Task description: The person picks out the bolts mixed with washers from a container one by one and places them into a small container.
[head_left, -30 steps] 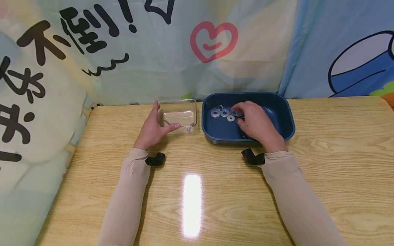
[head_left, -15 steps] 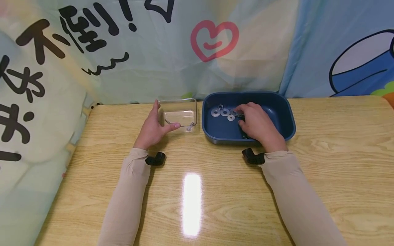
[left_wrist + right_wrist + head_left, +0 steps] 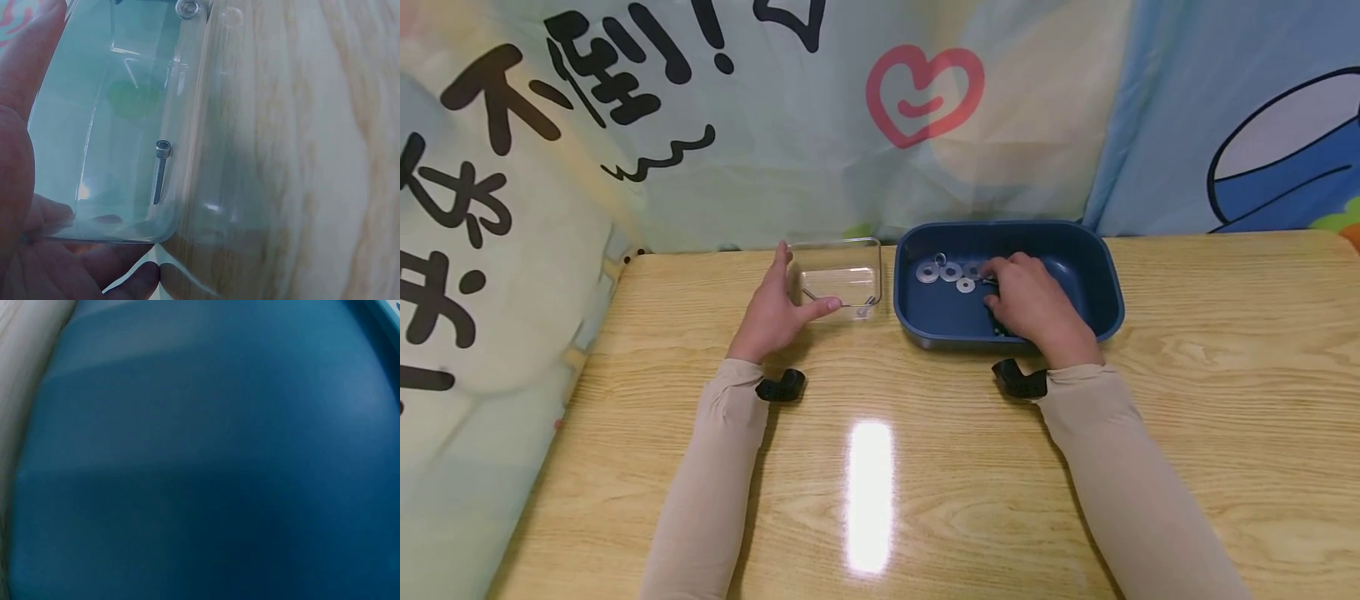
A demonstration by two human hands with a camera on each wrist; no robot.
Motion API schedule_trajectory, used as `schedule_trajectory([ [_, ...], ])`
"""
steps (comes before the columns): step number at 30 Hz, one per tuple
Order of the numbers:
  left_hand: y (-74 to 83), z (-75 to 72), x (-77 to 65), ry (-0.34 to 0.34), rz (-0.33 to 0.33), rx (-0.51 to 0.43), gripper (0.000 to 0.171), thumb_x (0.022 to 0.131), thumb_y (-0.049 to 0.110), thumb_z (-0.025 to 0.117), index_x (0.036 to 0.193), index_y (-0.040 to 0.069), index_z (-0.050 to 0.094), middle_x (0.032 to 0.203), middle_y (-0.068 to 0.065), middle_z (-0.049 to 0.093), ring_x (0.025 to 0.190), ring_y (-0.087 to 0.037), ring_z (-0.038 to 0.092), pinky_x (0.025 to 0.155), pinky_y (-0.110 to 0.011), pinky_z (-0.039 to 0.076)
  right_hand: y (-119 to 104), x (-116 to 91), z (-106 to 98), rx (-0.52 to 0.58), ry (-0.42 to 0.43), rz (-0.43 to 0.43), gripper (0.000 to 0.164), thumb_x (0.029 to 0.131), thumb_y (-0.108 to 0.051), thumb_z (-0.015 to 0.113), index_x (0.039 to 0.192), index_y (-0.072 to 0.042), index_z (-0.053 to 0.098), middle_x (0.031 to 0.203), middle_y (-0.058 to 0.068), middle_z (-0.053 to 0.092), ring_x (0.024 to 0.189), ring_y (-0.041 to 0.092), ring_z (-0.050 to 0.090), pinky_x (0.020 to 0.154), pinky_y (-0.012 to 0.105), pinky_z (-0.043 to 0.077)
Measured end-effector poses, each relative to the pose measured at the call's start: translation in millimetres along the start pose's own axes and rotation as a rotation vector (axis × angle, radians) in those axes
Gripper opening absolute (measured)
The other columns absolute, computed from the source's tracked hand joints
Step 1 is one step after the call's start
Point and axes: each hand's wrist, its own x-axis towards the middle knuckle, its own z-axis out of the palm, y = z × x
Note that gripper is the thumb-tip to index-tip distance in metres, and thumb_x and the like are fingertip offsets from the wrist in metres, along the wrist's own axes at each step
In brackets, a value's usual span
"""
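Note:
My left hand (image 3: 775, 317) holds a small clear plastic box (image 3: 877, 271) by its left side, thumb along the front rim. In the left wrist view, a socket-head screw (image 3: 160, 169) lies in that box, and the round head of a second screw (image 3: 187, 8) shows farther up. My right hand (image 3: 1033, 304) reaches down into a dark blue bin (image 3: 917, 321), fingers bent toward its floor. A thin metal piece (image 3: 990, 281) shows right at the index finger and thumb; I cannot tell whether they pinch it. Left of them lie several flat washers (image 3: 927, 272).
A thin metal ring (image 3: 940, 259) lies behind the washers. Small dark bits (image 3: 1000, 331) show under the right wrist. Box and bin stand side by side at the back of the wooden table (image 3: 820, 467), against a printed cloth (image 3: 760, 192). The right wrist view shows only bin wall (image 3: 200, 425).
The right hand's fingertips have shifted slightly to the right within the bin, showing more of the washer beside them. The left hand and clear box have stayed put.

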Motion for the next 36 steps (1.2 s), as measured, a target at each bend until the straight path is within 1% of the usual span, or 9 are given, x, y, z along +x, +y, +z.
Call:
schedule_trajectory([
  [5, -0.8, 0.0, 0.1, -0.003, -0.002, -0.004, 0.120, 0.085, 0.048, 0.079, 0.162, 0.008, -0.005, 0.167, -0.011, 0.016, 0.152, -0.032, 0.017, 0.120, -0.048, 0.022, -0.4, 0.5, 1.3, -0.007, -0.001, 0.009, 0.037, 0.098, -0.003, 0.060, 0.133, 0.007, 0.056, 0.130, 0.032, 0.050, 0.123, 0.049, 0.044, 0.105, 0.061, 0.037],
  [12, -1.0, -0.5, 0.3, -0.007, -0.008, -0.011, 0.121, 0.085, 0.050, 0.079, 0.162, 0.010, -0.006, 0.167, -0.010, 0.016, 0.152, -0.032, 0.017, 0.120, -0.048, 0.022, 0.3, 1.8, 0.2, -0.010, -0.007, -0.006, 0.032, 0.098, 0.000, 0.059, 0.129, 0.007, 0.059, 0.127, 0.032, 0.053, 0.120, 0.049, 0.048, 0.103, 0.059, 0.040],
  [20, 1.1, -1.2, -0.5, -0.006, -0.006, -0.008, 0.120, 0.085, 0.048, 0.079, 0.162, 0.008, -0.005, 0.167, -0.012, 0.013, 0.152, -0.031, 0.015, 0.121, -0.047, 0.021, -1.9, 2.0, 1.2, 0.020, -0.008, 0.002, 0.028, 0.098, 0.001, 0.058, 0.125, 0.008, 0.062, 0.123, 0.030, 0.057, 0.117, 0.045, 0.051, 0.099, 0.057, 0.044],
  [25, 0.9, -1.1, 0.1, -0.006, -0.007, -0.015, 0.121, 0.085, 0.049, 0.079, 0.162, 0.008, -0.005, 0.167, -0.011, 0.014, 0.152, -0.031, 0.015, 0.121, -0.048, 0.021, -2.4, 2.0, 0.3, 0.019, -0.009, 0.003, 0.026, 0.098, 0.001, 0.057, 0.123, 0.007, 0.062, 0.121, 0.029, 0.058, 0.115, 0.044, 0.052, 0.098, 0.056, 0.045],
  [31, 0.3, -0.4, 0.8, -0.004, -0.010, -0.020, 0.120, 0.085, 0.049, 0.079, 0.162, 0.009, -0.005, 0.167, -0.011, 0.015, 0.152, -0.031, 0.016, 0.120, -0.048, 0.021, -2.2, 1.9, 0.8, 0.024, -0.013, 0.008, 0.022, 0.100, 0.000, 0.056, 0.119, 0.006, 0.064, 0.115, 0.026, 0.060, 0.109, 0.041, 0.055, 0.095, 0.055, 0.046],
  [36, 0.3, -1.0, 0.4, -0.007, -0.013, -0.019, 0.120, 0.085, 0.049, 0.079, 0.162, 0.009, -0.005, 0.167, -0.011, 0.015, 0.152, -0.031, 0.016, 0.121, -0.048, 0.021, -1.6, 2.5, 0.6, 0.025, -0.026, 0.007, 0.020, 0.101, 0.000, 0.053, 0.115, 0.005, 0.065, 0.113, 0.025, 0.064, 0.104, 0.039, 0.058, 0.093, 0.055, 0.047],
])
